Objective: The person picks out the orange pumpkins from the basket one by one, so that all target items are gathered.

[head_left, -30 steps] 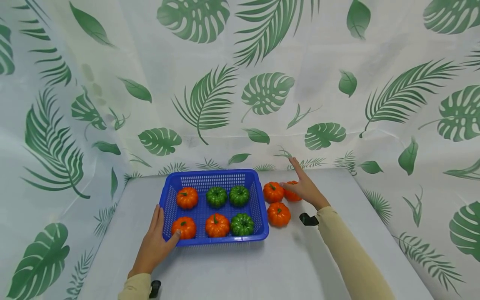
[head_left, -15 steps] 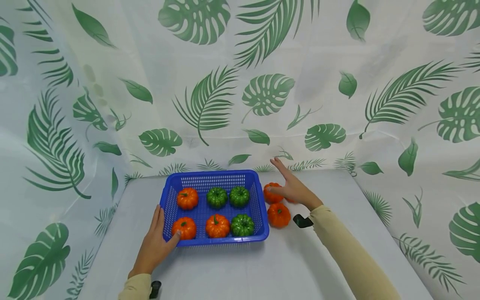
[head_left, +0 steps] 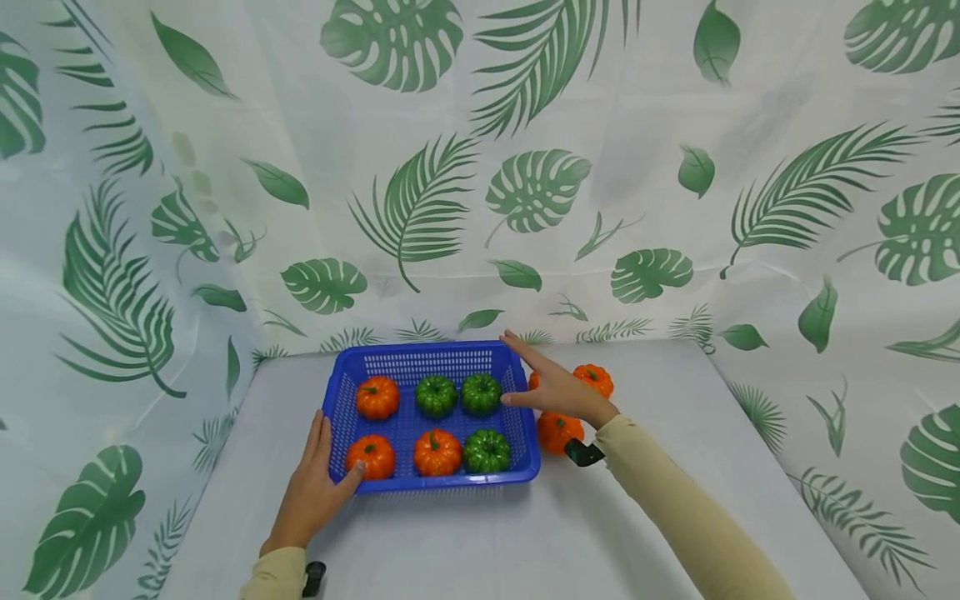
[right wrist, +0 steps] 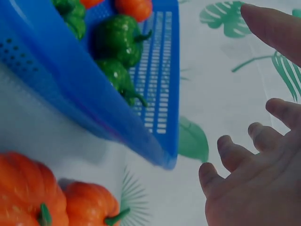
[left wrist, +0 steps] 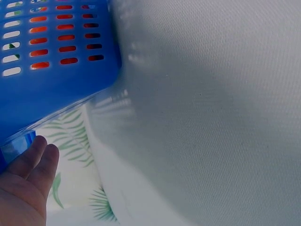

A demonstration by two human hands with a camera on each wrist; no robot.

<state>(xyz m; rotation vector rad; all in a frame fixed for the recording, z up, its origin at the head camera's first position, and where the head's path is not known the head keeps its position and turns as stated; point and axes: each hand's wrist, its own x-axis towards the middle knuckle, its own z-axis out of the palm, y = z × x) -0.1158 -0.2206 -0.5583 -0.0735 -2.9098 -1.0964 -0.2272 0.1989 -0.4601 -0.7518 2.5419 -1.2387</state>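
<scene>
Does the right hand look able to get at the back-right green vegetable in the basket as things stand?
Probably yes: the open right hand hovers at the basket's right rim, and nothing lies on top of that green vegetable.

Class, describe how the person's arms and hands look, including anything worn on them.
The sleeves are plain, pale beige and end near the wrists. A small black object shows beside each wrist, too small to identify. The left hand and right hand are bare, without gloves.
</scene>
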